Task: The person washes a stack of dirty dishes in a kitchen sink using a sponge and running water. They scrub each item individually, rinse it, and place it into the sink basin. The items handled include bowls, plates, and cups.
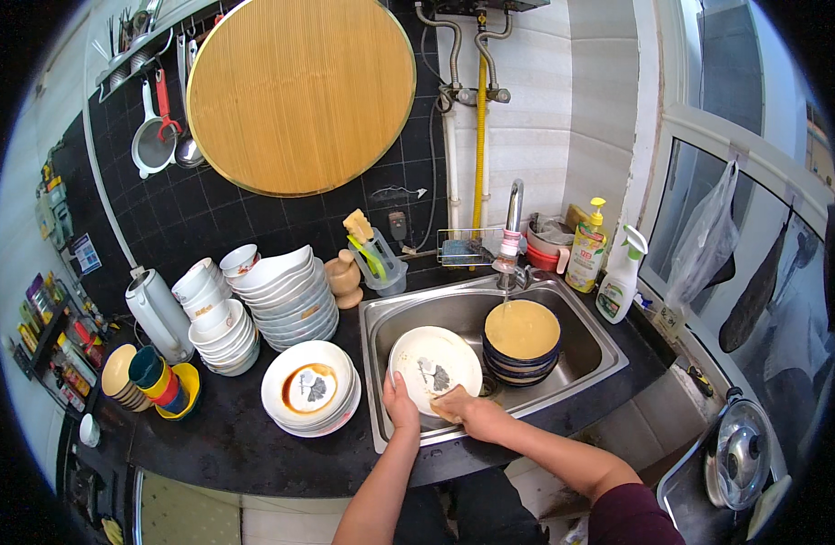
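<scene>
My left hand (401,403) grips the left rim of a white plate (428,354) with a dark leaf print, tilted over the left part of the steel sink (451,300). Brown specks dot the plate's face. In my right hand (482,413) is a tan cloth or sponge (454,403), pressed to the plate's lower edge. Behind and to the right, a stack of dark-rimmed bowls (523,371) stands in the basin. Water runs from the faucet (509,231) into the yellow top bowl (522,330).
Left of the sink are stacked plates (310,388), the top one stained with brown sauce, and piles of white bowls (284,300). Colored cups (160,381) and an electric kettle (157,317) stand farther left. A dish soap bottle (586,248) and a spray bottle (620,279) flank the sink's right.
</scene>
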Action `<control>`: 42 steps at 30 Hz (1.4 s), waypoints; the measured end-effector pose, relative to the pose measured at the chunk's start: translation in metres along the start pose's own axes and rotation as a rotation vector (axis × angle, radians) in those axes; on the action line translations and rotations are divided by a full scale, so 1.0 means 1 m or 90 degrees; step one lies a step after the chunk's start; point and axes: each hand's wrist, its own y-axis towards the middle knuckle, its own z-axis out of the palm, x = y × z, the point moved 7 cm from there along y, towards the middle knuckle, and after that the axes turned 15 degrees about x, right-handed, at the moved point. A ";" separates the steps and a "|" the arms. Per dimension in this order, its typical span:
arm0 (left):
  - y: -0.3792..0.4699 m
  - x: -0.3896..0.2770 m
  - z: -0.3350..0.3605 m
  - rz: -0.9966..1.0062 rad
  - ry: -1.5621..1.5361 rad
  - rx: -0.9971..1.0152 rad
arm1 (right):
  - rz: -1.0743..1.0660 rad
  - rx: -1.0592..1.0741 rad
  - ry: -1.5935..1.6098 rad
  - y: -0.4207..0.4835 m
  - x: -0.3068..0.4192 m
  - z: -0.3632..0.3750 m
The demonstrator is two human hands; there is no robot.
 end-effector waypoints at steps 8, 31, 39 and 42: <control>0.002 0.032 0.005 -0.121 -0.202 0.079 | 0.051 -0.188 -0.514 0.029 -0.034 -0.041; 0.000 0.016 0.014 -0.122 -0.269 0.086 | -0.006 0.181 0.176 0.047 0.000 0.011; 0.003 0.022 0.005 -0.068 -0.190 0.052 | -0.036 -0.014 -0.266 -0.003 -0.027 -0.044; 0.003 0.026 0.006 -0.106 -0.226 0.069 | -0.040 -0.006 -0.285 0.017 -0.042 -0.017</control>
